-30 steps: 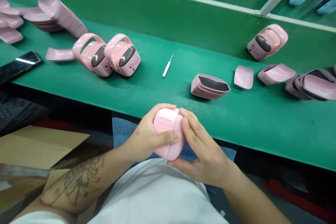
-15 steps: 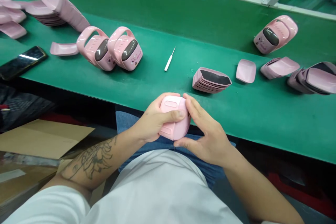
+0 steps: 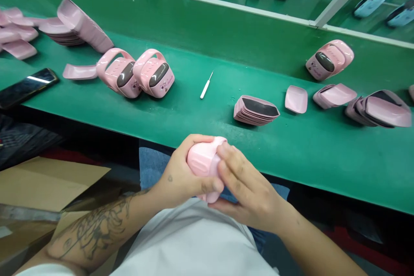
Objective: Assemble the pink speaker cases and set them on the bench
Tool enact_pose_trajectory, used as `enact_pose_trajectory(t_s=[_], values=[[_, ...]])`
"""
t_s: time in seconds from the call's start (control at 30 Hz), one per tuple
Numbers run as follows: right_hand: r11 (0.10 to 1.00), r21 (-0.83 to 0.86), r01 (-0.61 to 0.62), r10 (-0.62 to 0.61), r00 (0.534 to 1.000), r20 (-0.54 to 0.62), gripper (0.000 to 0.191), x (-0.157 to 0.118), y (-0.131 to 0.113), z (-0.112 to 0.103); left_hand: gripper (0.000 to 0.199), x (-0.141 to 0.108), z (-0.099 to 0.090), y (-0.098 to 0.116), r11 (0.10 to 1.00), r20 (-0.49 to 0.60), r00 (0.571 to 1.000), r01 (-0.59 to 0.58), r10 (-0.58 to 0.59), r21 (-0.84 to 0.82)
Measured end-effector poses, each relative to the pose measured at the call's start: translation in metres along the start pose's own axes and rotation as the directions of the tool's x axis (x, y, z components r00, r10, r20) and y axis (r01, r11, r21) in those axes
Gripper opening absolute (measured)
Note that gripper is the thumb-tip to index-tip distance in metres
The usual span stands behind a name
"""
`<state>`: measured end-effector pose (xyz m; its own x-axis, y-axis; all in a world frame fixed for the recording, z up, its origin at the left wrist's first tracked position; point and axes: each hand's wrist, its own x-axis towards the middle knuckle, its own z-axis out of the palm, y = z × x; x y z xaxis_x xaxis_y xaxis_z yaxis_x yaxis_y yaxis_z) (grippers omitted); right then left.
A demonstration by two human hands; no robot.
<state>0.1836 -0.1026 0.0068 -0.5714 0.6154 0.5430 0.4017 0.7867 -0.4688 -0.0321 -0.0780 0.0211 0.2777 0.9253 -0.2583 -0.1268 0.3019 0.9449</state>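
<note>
From my feed, the grip is closed and narrow: both bare hands hold one pink plastic case [image 3: 203, 160] just in front of the bench edge, above the lap. The left hand [image 3: 183, 174] cups the case from below and behind, with its thumb [image 3: 211, 186] lying across the front. The right hand [image 3: 249, 187] comes in from the other side, its fingers [image 3: 234, 161] pressed over the case's right end and its thumb [image 3: 223, 206] underneath. Much of the case is hidden by the hands, so I can't make out its seam or whether it is fully closed.

Straight ahead of the grip, on the green bench [image 3: 323, 159], lies a slim white-handled pick [image 3: 205, 87]. Ahead and to the left stand two assembled pink units [image 3: 152, 73] with looped handles and dark oval panels, a loose pink tray [image 3: 79, 71] beside them. Farther left are stacked pink shells [image 3: 77, 23] and a black phone [image 3: 27, 88]. To the right sit a stack of pink shells with dark panels [image 3: 255, 111], a single pink tray [image 3: 296, 99], further stacks [image 3: 378, 110] and another assembled unit [image 3: 329, 59]. Below the grip to the left is flattened cardboard [image 3: 42, 185].
</note>
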Motion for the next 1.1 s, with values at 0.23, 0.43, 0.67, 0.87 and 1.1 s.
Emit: enact_pose_trajectory(t_s=[0.23, 0.43, 0.67, 0.87, 1.1], values=[[0.993, -0.112, -0.034, 0.019, 0.992, -0.128, 0.106, -0.008, -0.002, 0.012, 0.074, 0.000, -0.005, 0.004, 0.976, -0.017, 0.978, -0.206, 0.208, 0.072], [0.975, -0.224, -0.015, -0.007, 0.995, -0.097, 0.099, -0.005, -0.006, 0.008, 0.065, 0.000, -0.004, 0.001, 0.938, 0.015, 0.940, -0.341, 0.341, 0.053], [0.987, -0.071, -0.141, 0.128, 0.979, -0.161, 0.096, -0.007, -0.016, 0.018, 0.063, 0.006, -0.007, 0.000, 0.885, -0.001, 0.885, -0.465, 0.465, 0.021], [0.650, 0.637, -0.416, 0.671, 0.707, -0.223, 0.076, 0.001, -0.019, 0.061, 0.077, 0.016, 0.002, -0.001, 0.850, -0.070, 0.860, -0.511, 0.506, -0.132], [0.563, 0.786, -0.255, 0.686, 0.675, -0.273, 0.062, 0.006, -0.003, 0.071, 0.094, 0.012, -0.011, 0.007, 0.955, 0.069, 0.953, -0.297, 0.296, -0.003]])
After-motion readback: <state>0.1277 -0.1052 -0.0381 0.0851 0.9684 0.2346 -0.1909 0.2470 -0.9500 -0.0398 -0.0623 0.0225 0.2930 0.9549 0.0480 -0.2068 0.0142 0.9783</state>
